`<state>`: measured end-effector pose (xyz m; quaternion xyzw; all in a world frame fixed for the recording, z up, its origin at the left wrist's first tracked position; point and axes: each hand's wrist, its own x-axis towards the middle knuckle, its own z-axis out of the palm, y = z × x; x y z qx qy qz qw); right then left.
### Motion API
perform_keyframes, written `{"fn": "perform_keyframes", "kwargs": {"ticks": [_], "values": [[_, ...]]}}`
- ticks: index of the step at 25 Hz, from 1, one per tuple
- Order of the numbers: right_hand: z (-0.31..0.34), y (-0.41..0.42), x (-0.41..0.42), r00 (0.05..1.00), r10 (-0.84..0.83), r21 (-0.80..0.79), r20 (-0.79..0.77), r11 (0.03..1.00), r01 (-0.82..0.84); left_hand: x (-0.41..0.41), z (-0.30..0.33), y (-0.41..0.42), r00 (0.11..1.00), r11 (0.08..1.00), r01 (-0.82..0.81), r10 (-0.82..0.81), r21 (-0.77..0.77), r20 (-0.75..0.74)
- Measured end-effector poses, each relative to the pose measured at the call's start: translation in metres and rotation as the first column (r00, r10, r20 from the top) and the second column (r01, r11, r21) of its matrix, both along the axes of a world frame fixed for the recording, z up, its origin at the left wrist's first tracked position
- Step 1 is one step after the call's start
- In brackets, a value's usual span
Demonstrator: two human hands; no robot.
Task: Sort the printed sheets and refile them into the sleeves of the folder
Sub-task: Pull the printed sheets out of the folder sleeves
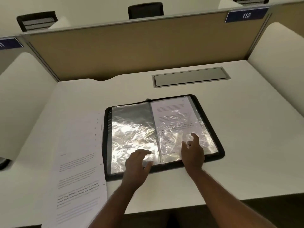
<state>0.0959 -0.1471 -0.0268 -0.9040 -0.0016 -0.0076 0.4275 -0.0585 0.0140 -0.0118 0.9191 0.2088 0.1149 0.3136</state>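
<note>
A black zip folder (220, 150) lies open on the desk. Its left page is an empty, shiny plastic sleeve (131, 129). The right sleeve holds a printed sheet (172, 112). My left hand (137, 168) rests on the lower part of the left sleeve with fingers spread and relaxed. My right hand (193, 152) lies on the lower right sleeve, and its thumb and forefinger appear to pinch the sleeve's plastic film. A fanned stack of printed sheets (77, 170) lies on the desk left of the folder, numbers handwritten on their right corners.
The white desk (246, 145) has a grey cable hatch (190, 77) behind the folder. A tan partition (131, 51) closes the back, white side panels (279, 51) close both sides. The desk's front edge runs just below my forearms.
</note>
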Motion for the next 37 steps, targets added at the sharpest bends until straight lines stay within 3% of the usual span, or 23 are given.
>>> {"fn": "perform_keyframes", "kwargs": {"ticks": [5,7,10,14,17,19,21,23,26,29,31,34,37], "values": [[0.033,0.007,-0.001,0.996,0.056,0.277,0.065,0.958,-0.071,0.056,0.007,-0.035,0.981,0.99,0.132,-0.122,0.054,-0.154],[0.039,0.004,0.0,0.992,0.094,0.326,0.079,0.938,-0.115,0.073,0.009,-0.046,0.991,0.994,0.105,-0.102,0.034,-0.091],[0.043,-0.006,-0.001,0.972,0.194,0.33,0.135,0.916,-0.229,0.085,0.013,-0.048,0.996,0.989,-0.073,0.079,-0.128,0.039],[0.033,-0.006,-0.013,0.944,0.293,0.36,0.152,0.873,-0.329,0.078,0.019,-0.033,0.971,0.97,-0.16,0.188,-0.182,0.149],[0.012,0.0,-0.016,0.966,0.19,0.194,0.176,0.955,-0.223,0.049,0.015,-0.008,0.899,0.866,-0.32,0.406,-0.383,0.166],[-0.005,-0.004,-0.015,0.994,0.083,-0.114,0.069,0.991,-0.075,0.023,0.005,0.012,0.828,0.726,-0.409,0.55,-0.554,0.11],[-0.016,-0.008,-0.016,0.996,0.003,-0.401,-0.087,0.915,-0.038,-0.001,-0.002,0.026,0.759,0.566,-0.471,0.651,-0.677,0.016],[-0.019,-0.007,-0.02,0.991,-0.008,-0.504,-0.133,0.862,-0.061,-0.019,-0.004,0.033,0.715,0.474,-0.495,0.699,-0.728,-0.032],[-0.018,-0.002,-0.017,0.994,0.048,-0.535,-0.102,0.84,-0.095,-0.03,-0.004,0.037,0.7,0.46,-0.496,0.714,-0.736,-0.025],[-0.012,0.001,-0.009,0.999,0.05,-0.406,-0.023,0.912,-0.055,-0.03,0.001,0.036,0.744,0.529,-0.459,0.668,-0.714,0.017],[-0.003,0.001,-0.006,0.999,-0.01,-0.171,0.051,0.985,0.019,-0.025,0.009,0.031,0.8,0.609,-0.387,0.595,-0.693,0.077],[0.011,0.001,-0.001,0.997,-0.075,0.101,-0.035,0.992,0.078,-0.013,0.021,0.022,0.892,0.698,-0.279,0.443,-0.66,0.092],[0.011,-0.004,0.006,0.981,-0.156,0.181,-0.114,0.968,0.175,0.005,0.024,0.008,0.973,0.734,-0.156,0.228,-0.661,0.024]]}}
